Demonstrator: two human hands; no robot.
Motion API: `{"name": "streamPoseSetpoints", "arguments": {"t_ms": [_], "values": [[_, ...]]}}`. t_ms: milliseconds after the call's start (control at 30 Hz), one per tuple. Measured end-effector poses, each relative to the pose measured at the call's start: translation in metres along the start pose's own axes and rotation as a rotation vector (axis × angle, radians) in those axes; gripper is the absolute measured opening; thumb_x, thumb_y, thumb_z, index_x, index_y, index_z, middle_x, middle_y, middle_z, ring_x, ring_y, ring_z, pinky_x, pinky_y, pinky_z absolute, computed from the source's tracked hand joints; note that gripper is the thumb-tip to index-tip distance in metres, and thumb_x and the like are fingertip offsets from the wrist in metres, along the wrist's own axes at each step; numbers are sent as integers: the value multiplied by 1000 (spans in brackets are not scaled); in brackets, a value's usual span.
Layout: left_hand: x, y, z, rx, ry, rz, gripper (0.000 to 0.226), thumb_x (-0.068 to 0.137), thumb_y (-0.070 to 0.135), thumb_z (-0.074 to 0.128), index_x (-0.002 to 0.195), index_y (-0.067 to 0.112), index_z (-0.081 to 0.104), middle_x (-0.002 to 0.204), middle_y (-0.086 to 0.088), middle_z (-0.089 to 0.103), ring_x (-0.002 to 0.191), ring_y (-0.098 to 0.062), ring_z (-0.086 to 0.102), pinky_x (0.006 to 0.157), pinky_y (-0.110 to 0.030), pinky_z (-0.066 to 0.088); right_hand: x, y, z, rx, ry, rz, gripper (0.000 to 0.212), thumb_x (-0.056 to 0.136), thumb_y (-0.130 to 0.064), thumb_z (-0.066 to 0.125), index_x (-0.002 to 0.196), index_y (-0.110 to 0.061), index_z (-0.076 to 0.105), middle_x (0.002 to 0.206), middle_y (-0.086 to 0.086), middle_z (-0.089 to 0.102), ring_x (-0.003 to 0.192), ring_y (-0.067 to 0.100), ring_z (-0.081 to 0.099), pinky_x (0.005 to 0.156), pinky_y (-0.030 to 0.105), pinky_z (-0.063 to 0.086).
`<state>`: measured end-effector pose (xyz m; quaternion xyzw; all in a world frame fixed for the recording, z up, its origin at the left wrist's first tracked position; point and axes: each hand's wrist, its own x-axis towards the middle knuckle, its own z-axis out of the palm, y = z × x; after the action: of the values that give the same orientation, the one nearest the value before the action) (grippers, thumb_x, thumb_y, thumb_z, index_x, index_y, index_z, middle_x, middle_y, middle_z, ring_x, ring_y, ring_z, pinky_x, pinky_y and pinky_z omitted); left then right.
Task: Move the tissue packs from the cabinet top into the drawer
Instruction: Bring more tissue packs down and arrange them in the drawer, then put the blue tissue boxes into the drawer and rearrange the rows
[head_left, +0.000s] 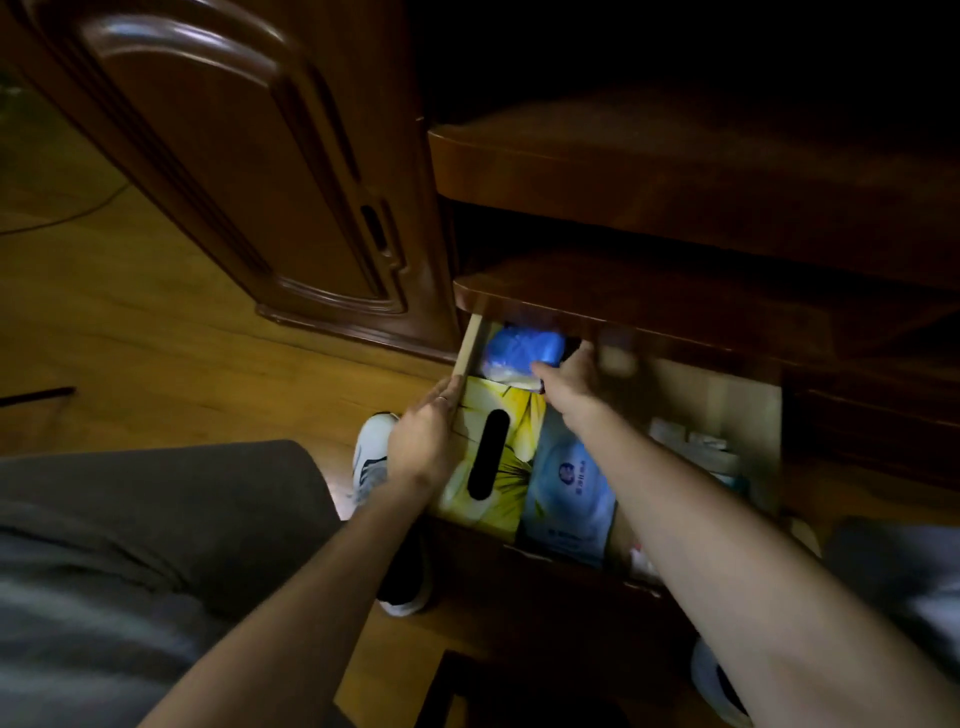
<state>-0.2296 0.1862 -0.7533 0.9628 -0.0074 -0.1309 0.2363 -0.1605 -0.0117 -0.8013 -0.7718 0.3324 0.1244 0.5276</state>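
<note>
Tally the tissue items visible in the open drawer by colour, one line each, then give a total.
Yellow floral tissue box: 1
Dark blue tissue pack, at the back, touched by the right hand: 1
Pale blue tissue pack, beside the yellow box: 1
Total: 3
Small whitish items on the drawer's right side are too blurred to identify, so they are not counted.

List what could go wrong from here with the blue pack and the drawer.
1. The blue pack sits under the cabinet lip at the back; pushed crooked, it may jam.
2. The left hand rests on the drawer side wall, so closing could pinch it.
3. The right hand works in dim light.
</note>
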Motion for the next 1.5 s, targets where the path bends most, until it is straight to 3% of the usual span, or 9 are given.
{"name": "streamPoseSetpoints", "arguments": {"t_ms": [200, 433, 800, 933, 1033, 1200, 1300, 1433, 1500], "values": [[3, 0, 2, 23, 36, -18, 71, 88, 4, 53, 151, 35, 40, 154, 19, 40, 116, -23, 64, 85, -33, 54, 18, 11, 26, -165, -169, -82, 71, 90, -25, 73, 152, -30, 40, 139, 6, 59, 118, 30, 61, 94, 35, 48], [4, 2, -3, -2, 42, -1, 63, 90, 12, 54, 148, 34, 44, 151, 17, 45, 116, -23, 64, 87, -32, 54, 31, 9, 24, -101, -131, -17, 53, 96, -30, 64, 148, -34, 50, 144, 7, 54, 101, 21, 61, 85, 32, 50], [-11, 29, -24, -5, -127, -2, 65, 91, 13, 57, 152, 21, 37, 155, -3, 40, 121, -31, 58, 95, -44, 53, -33, 4, -28, -187, -171, -26, 50, 99, -16, 57, 147, -9, 47, 152, 14, 47, 139, 31, 46, 115, 40, 37], [-20, 60, -63, -66, 22, 95, 55, 91, 12, 56, 144, 21, 47, 149, -2, 43, 124, -31, 56, 93, -43, 52, -81, -36, -71, -265, -296, -199, 34, 95, -11, 65, 128, -4, 66, 126, 14, 68, 119, 28, 63, 104, 36, 48], [-24, 99, -119, -66, 279, 287, 42, 92, 15, 54, 133, 23, 57, 136, 1, 56, 112, -27, 63, 84, -38, 52, -119, -80, -125, -285, -319, -371, 32, 97, -8, 63, 128, -3, 65, 110, 11, 70, 98, 20, 67, 86, 26, 50], [-40, 196, -235, -104, 678, 642, 31, 92, 20, 55, 121, 28, 64, 112, 6, 67, 94, -17, 66, 75, -32, 56, -205, -172, -246, -271, -131, -701, 20, 95, -24, 66, 114, -27, 72, 87, -10, 74, 70, 6, 70, 66, 18, 49], [-42, 258, -292, -132, 828, 758, 27, 91, 24, 51, 113, 27, 66, 106, 8, 67, 96, -14, 64, 73, -31, 54, -249, -224, -304, -223, 8, -891, 14, 94, -30, 65, 104, -36, 73, 89, -15, 77, 68, 4, 70, 69, 18, 54], [-20, 329, -335, -89, 737, 774, 30, 89, 28, 53, 117, 30, 65, 114, 6, 64, 103, -17, 62, 80, -35, 53, -255, -283, -354, -345, 456, -1026, 22, 90, -35, 59, 107, -43, 70, 104, -25, 72, 96, -4, 65, 76, 26, 51], [-1, 352, -340, -21, 677, 774, 32, 91, 30, 54, 121, 29, 64, 121, 2, 63, 108, -21, 61, 82, -38, 54, -237, -303, -373, -480, 594, -962, 39, 92, -33, 58, 130, -41, 60, 135, -12, 62, 121, 15, 58, 87, 33, 48]]}}
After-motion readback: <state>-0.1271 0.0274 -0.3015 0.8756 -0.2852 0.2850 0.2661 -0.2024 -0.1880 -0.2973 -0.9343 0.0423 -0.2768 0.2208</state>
